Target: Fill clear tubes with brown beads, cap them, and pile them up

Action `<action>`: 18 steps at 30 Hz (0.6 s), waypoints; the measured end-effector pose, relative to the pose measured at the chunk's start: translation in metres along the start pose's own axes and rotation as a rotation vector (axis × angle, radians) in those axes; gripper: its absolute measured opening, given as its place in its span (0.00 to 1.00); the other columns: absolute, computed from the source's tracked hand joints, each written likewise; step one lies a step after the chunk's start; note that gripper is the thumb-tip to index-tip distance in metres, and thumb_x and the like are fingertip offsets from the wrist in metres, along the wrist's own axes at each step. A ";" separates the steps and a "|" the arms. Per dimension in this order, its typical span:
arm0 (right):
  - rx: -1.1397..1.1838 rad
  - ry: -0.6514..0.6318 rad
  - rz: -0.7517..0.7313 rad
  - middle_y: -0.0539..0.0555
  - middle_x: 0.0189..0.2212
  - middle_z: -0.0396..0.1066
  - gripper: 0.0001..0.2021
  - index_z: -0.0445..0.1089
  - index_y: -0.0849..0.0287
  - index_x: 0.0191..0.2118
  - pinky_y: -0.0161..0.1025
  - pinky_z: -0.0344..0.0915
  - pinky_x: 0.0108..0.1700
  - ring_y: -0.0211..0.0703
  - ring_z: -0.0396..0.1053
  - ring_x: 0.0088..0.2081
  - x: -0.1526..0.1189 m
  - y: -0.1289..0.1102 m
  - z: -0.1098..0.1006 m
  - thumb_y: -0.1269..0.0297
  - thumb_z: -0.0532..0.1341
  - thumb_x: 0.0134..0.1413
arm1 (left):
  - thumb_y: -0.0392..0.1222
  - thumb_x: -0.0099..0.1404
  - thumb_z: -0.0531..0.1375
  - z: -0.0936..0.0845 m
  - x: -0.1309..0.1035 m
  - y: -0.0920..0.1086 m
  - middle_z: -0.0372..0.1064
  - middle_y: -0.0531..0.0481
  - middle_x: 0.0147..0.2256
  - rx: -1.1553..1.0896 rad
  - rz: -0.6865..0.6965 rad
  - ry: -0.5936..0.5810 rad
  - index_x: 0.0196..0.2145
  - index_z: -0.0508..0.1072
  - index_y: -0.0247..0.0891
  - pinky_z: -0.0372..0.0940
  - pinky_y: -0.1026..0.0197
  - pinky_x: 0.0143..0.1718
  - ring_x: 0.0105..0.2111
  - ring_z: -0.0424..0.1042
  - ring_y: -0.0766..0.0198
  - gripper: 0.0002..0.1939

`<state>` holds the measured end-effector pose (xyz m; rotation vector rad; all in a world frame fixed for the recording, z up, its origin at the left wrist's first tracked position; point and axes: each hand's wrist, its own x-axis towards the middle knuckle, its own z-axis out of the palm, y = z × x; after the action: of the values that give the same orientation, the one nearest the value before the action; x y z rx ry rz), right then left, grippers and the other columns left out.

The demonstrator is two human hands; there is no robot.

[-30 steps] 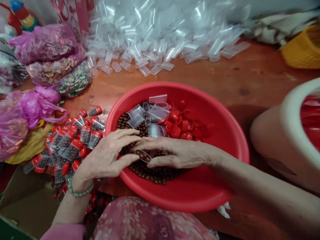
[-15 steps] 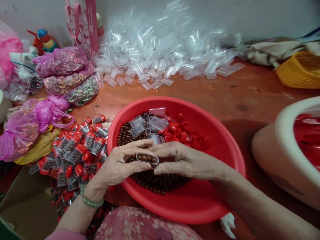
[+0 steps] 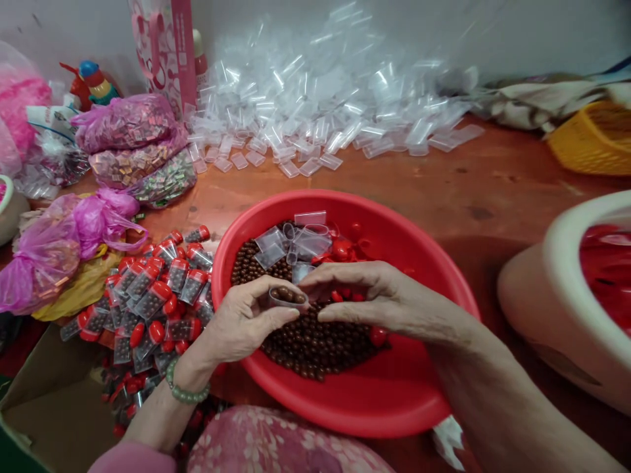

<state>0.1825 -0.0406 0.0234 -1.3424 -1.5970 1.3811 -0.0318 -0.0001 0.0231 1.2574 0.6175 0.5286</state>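
Note:
Between its thumb and fingers, my left hand (image 3: 251, 315) grips a small clear plastic case (image 3: 306, 304), its oval mouth facing up and brown beads (image 3: 286, 294) showing inside. My right hand (image 3: 374, 299) is just right of the case, thumb and fingers apart, with nothing seen between them; whether its fingertips touch the case I cannot tell. Both hands are over a red basin (image 3: 444, 263). In the basin lie many loose brown beads (image 3: 320, 348), several empty clear cases (image 3: 271, 246) and red caps (image 3: 342, 249), partly hidden behind my right hand.
Left of the basin, filled cases with red caps (image 3: 152, 299) are heaped above a cardboard box (image 3: 54, 401). Clear cases (image 3: 315, 112) pile up along the wall. A pale bucket (image 3: 527, 289) of red pieces stands right, a yellow basket (image 3: 582, 141) behind it. Pink bags (image 3: 128, 125) sit at left.
My right hand has drawn slightly right from the case, and its thumb and fingers have spread. My left hand still holds the case, now a little higher.

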 end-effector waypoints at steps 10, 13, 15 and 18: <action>-0.030 0.193 -0.264 0.52 0.33 0.74 0.10 0.75 0.55 0.37 0.36 0.68 0.39 0.40 0.71 0.35 -0.004 -0.003 0.004 0.58 0.67 0.50 | 0.34 0.58 0.64 0.003 0.004 -0.002 0.75 0.49 0.35 0.004 -0.047 -0.007 0.37 0.75 0.34 0.65 0.65 0.43 0.37 0.72 0.67 0.07; -0.067 0.156 -0.349 0.51 0.29 0.71 0.09 0.74 0.56 0.36 0.35 0.66 0.36 0.38 0.68 0.32 -0.002 -0.011 0.009 0.57 0.66 0.52 | 0.35 0.58 0.63 0.003 0.004 -0.004 0.74 0.49 0.36 0.024 -0.082 -0.057 0.37 0.76 0.34 0.64 0.64 0.43 0.37 0.71 0.66 0.08; -0.100 0.102 -0.368 0.50 0.28 0.69 0.09 0.73 0.57 0.37 0.35 0.64 0.35 0.37 0.66 0.31 0.000 -0.014 0.012 0.57 0.65 0.54 | 0.35 0.59 0.62 0.003 0.003 -0.006 0.74 0.49 0.37 0.023 -0.078 -0.078 0.39 0.76 0.34 0.64 0.63 0.44 0.38 0.71 0.65 0.08; -0.139 0.037 -0.359 0.50 0.28 0.67 0.10 0.71 0.58 0.38 0.34 0.63 0.33 0.36 0.64 0.30 0.003 -0.019 0.014 0.57 0.63 0.56 | 0.37 0.61 0.61 0.001 0.003 -0.008 0.74 0.48 0.39 0.029 -0.053 -0.121 0.41 0.76 0.35 0.63 0.61 0.47 0.41 0.71 0.62 0.10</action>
<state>0.1640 -0.0409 0.0373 -1.0809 -1.8300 1.0405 -0.0284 -0.0010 0.0152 1.2872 0.5572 0.3977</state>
